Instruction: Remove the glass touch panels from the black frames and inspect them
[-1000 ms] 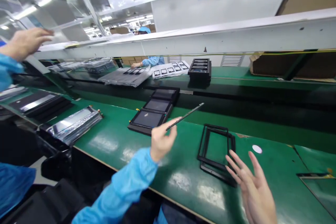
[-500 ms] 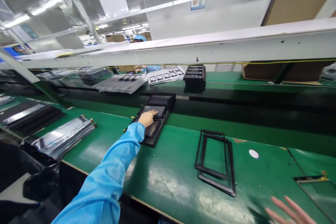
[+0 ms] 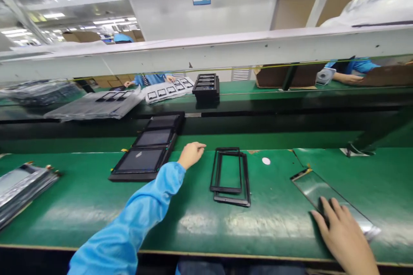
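Observation:
My left hand [image 3: 191, 154], in a blue sleeve, hovers over the green bench between a black tray [image 3: 143, 161] of dark screen panels and two stacked black frames [image 3: 230, 176]. Its fingers are loosely curled, one pointing right, and hold nothing. My right hand [image 3: 342, 234] lies flat with fingers spread on the near end of a clear glass panel [image 3: 329, 195] at the bench's front right.
A stack of silvery bagged panels [image 3: 19, 187] lies at the far left. A small white disc [image 3: 266, 161] sits beyond the frames. Across the conveyor stand stacked black trays [image 3: 206, 88] and grey sheets [image 3: 93, 105]; other workers' hands [image 3: 350, 78] reach in there.
My left hand has left the tray of panels and moved right toward the frames. My right hand has come down onto the glass panel. The view has swung right.

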Available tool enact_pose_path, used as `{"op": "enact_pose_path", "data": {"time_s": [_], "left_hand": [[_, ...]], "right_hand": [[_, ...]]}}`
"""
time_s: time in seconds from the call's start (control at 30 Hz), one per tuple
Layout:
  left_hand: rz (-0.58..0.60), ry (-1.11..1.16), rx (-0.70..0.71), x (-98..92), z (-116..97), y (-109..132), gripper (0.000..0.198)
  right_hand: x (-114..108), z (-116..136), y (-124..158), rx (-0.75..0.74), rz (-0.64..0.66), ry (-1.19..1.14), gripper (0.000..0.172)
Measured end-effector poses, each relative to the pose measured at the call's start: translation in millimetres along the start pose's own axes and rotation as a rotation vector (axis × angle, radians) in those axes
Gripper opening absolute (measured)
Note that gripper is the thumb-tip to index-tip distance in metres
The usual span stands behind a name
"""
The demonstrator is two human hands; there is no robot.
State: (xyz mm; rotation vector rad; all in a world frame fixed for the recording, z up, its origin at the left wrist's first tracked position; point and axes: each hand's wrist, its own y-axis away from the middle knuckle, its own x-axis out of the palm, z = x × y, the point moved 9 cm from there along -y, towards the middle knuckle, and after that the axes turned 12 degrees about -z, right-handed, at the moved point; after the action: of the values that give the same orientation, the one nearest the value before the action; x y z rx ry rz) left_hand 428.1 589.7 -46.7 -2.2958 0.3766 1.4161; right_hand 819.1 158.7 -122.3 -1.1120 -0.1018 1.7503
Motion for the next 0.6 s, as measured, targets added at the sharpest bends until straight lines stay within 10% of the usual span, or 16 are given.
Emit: {"op": "enact_pose_path", "data": {"time_s": [0.3, 0.6], "left_hand": [[0.142, 0.110, -0.267, 64.5, -51, -29, 0.032], [0.106, 0.530, -0.402, 9.5, -52, -16, 0.031]], "right_hand": [[-24, 58, 96, -0.488, 0.249, 0.128, 0.089], [-91, 84, 76, -0.676, 0.095, -0.014, 0.074]]}}
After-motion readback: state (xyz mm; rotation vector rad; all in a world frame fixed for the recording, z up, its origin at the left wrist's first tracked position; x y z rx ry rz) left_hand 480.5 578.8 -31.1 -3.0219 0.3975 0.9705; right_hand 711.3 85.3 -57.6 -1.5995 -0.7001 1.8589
